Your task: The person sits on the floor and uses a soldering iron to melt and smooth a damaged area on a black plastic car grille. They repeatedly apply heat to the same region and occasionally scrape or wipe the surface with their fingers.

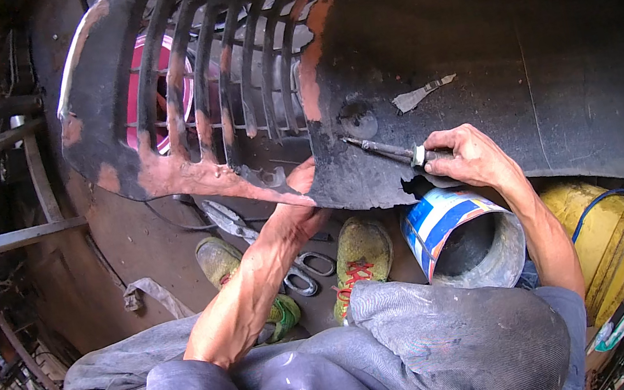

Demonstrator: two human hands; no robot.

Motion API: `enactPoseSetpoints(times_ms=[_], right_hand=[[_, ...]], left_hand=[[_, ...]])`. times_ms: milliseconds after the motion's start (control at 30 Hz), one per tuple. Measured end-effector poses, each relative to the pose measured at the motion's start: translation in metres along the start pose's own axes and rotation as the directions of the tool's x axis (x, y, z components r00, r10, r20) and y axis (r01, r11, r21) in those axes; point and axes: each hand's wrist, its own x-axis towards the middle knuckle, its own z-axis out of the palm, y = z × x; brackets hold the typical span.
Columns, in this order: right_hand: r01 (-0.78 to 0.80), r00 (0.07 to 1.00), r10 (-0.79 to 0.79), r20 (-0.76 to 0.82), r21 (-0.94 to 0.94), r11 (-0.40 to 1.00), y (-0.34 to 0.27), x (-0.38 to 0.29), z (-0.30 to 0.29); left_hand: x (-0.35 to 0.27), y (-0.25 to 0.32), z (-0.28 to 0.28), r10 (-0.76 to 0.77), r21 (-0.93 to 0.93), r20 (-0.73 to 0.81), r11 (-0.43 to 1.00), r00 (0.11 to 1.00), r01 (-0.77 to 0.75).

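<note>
A large black plastic panel (446, 33), probably a vehicle bumper, lies across the view with a slatted grille at its left and pinkish filler (190, 176) along the grille's lower edge. My right hand (471, 157) is shut on the handle of a soldering iron (382, 148); its tip meets or hovers just over the panel beside a round scuffed patch. A torn hole lies below the tool at the panel's edge. My left hand (307, 196) reaches under the panel near the filler's pointed end, its fingers mostly hidden, so its grip cannot be told. A grey scrap (419, 94) rests on the panel.
Metal shears (301, 275) lie on the floor between my shoes. A blue and white tin (463, 237) leans beside my right knee, with a yellow container (602, 244) further right. Metal frames (3, 180) stand at the left. A red round object (156, 91) shows behind the grille.
</note>
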Motion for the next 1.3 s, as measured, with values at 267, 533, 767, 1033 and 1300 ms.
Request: enactPoseSetpoints(times_ms=[267,533,767,1033,1300], right_hand=[[0.025,0.999,-0.025,-0.033,0.001,1.000,0.002,0.000,0.003],[0.000,1.000,0.000,0.026,-0.021,1.000,0.002,0.003,-0.002],[0.027,0.999,-0.030,-0.046,-0.046,0.999,0.005,0.003,-0.001],[0.057,0.986,-0.053,-0.158,0.021,0.998,0.011,-0.001,0.006],[0.055,0.988,-0.046,-0.146,0.060,0.997,0.020,0.000,0.010]], left_hand=[[0.004,-0.003,-0.005,0.000,-0.040,0.003,0.999,1.000,0.000],[0.001,-0.002,-0.006,-0.014,-0.092,0.026,0.996,1.000,0.017],[-0.003,0.000,-0.001,0.013,-0.076,0.110,0.997,0.994,-0.005],[-0.006,0.000,0.006,0.022,-0.061,0.112,0.998,0.993,-0.015],[-0.002,0.001,0.002,-0.016,-0.162,0.168,0.986,0.986,0.043]])
